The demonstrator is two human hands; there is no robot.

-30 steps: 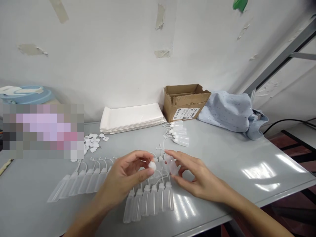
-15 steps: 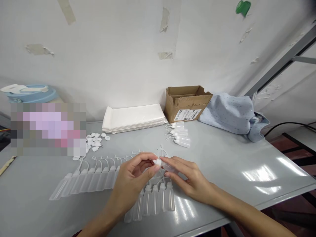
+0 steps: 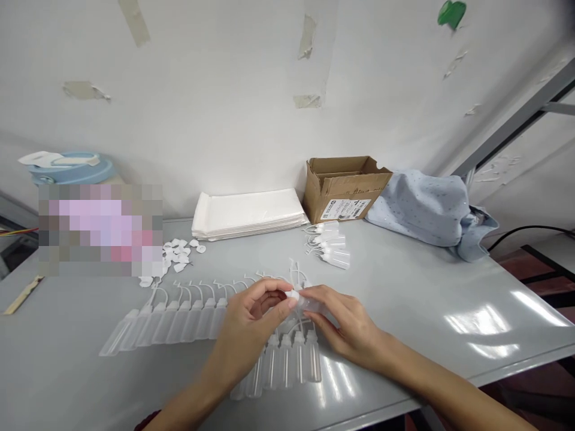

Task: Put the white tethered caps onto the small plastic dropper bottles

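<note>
My left hand (image 3: 251,320) pinches a small white cap (image 3: 293,294) between thumb and fingertips. Around the clear body of that same small squeeze bottle (image 3: 314,304), held on its side, close the fingers of my right hand (image 3: 353,320). Cap and bottle meet between the hands; the join is partly covered by fingers. Left of my hands lies a row of frosted squeeze bottles (image 3: 173,326) with strap caps. Below them, several clear bottles (image 3: 286,365) lie side by side, some hidden behind my left hand and wrist.
Loose white caps (image 3: 178,254) are scattered at the left. Behind are a stack of white envelopes (image 3: 249,212), an open cardboard box (image 3: 345,188) and a light blue cloth (image 3: 417,206). Several capped bottles (image 3: 330,244) lie before the box. A blurred patch covers the far left.
The whole view has shifted slightly, so the scene sits a little farther right. Both hands keep nearly the same grip on the cap and bottle.
</note>
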